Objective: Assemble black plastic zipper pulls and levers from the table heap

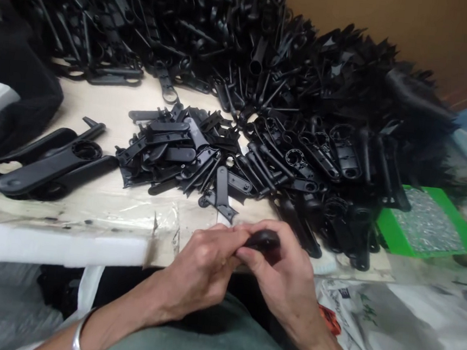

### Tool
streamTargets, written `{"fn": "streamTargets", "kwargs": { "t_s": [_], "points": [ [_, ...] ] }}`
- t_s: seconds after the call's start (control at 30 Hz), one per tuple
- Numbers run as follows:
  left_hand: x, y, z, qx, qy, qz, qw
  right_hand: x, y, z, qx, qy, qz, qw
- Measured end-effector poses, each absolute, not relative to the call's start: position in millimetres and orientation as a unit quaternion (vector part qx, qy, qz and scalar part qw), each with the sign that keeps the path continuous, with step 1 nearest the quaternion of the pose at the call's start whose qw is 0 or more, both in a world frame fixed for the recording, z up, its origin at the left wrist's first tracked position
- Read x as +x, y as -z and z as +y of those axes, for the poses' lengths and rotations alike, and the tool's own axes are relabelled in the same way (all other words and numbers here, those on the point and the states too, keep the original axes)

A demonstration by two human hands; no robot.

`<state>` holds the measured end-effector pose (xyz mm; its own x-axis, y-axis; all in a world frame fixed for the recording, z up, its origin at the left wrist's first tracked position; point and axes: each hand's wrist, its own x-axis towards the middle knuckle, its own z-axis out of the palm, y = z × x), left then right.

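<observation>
Close to my body, at the table's front edge, both hands meet around one black plastic part (pixel 264 240). My right hand (pixel 285 277) wraps it, thumb on the near side and fingers behind. The fingers of my left hand (pixel 201 265) pinch together at the part's left end; most of the part is hidden by the hands. Just beyond lies a small pile of flat black plastic pieces (pixel 177 143). Right of that pile are longer black arm-shaped parts with ring ends (pixel 300 159).
A big heap of black parts (pixel 214 26) covers the table's back. Several larger black arms (pixel 50 164) lie at left. A green tray (pixel 392 232) of small metal pieces stands at right. White foam (pixel 55 246) lines the front edge; a white sack (pixel 408 332) is below right.
</observation>
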<state>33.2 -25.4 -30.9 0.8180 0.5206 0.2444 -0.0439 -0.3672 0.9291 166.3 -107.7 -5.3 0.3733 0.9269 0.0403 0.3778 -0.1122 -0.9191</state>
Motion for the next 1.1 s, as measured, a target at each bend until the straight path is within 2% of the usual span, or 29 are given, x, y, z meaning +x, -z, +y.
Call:
{"fn": "streamTargets", "kwargs": {
  "t_s": [0.37,0.67,0.9,1.1],
  "points": [
    [31.8,25.3,-27.6,0.759,-0.236,0.189,0.576,178.7,-9.3,-101.2,-0.662,-0.4,-0.468,0.427],
    [32.5,31.6,-25.5,0.75,-0.28,0.163,0.577,177.4,-12.2,-92.2,-0.69,-0.363,-0.489,0.392],
    [32.6,20.2,-19.9,0.712,-0.208,0.208,0.638,193.8,-19.5,-91.0,-0.663,-0.365,-0.538,0.372],
    [32.5,9.7,-17.3,0.681,-0.138,0.187,0.695,201.5,-31.6,-96.6,-0.666,-0.313,-0.609,0.296]
  ]
}}
